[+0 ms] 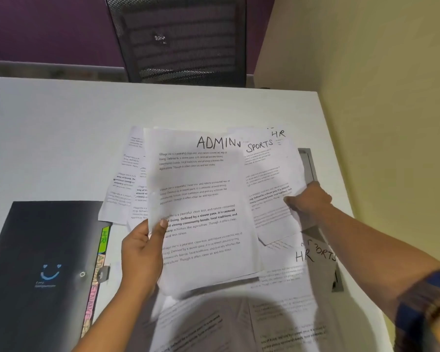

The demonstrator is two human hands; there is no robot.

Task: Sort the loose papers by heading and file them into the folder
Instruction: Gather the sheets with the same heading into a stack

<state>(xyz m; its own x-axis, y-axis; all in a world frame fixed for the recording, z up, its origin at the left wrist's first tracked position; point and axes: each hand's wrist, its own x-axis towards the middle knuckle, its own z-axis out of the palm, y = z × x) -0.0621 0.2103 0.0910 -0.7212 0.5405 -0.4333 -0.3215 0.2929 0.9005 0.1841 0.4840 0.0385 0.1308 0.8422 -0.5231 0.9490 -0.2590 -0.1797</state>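
Step in hand: by my reading, parting the SPORTS sheet [269, 179] from the ADMIN sheet [201, 194] so each joins its own heading.
Left grip [141, 252]: holds the ADMIN sheet at its lower left edge, thumb on the printed face and fingers underneath. More sheets seem to sit behind it.
Right grip [309, 199]: pinches the right edge of the SPORTS sheet, whose left part lies tucked under the ADMIN sheet.
Doing it well: draw the SPORTS sheet sideways, away from the left grip, keeping it flat. Clamp the ADMIN stack firmly so nothing slides out with it. Read each heading before setting a sheet down.
Loose papers [290, 288]: they lie on the table [61, 123] below and between both grips, with HR and SPORTS headings showing under the right forearm. Another HR sheet [278, 134] lies beyond the right grip.
Folder [43, 262]: closed and flat on the table, just left of the left grip. Its coloured tabs [103, 237] face that grip, and the green one reads HR.
Arm pose: both forearms reach forward, the left wrist tipped upward and the right arm stretched farther out, its checked sleeve near the elbow.
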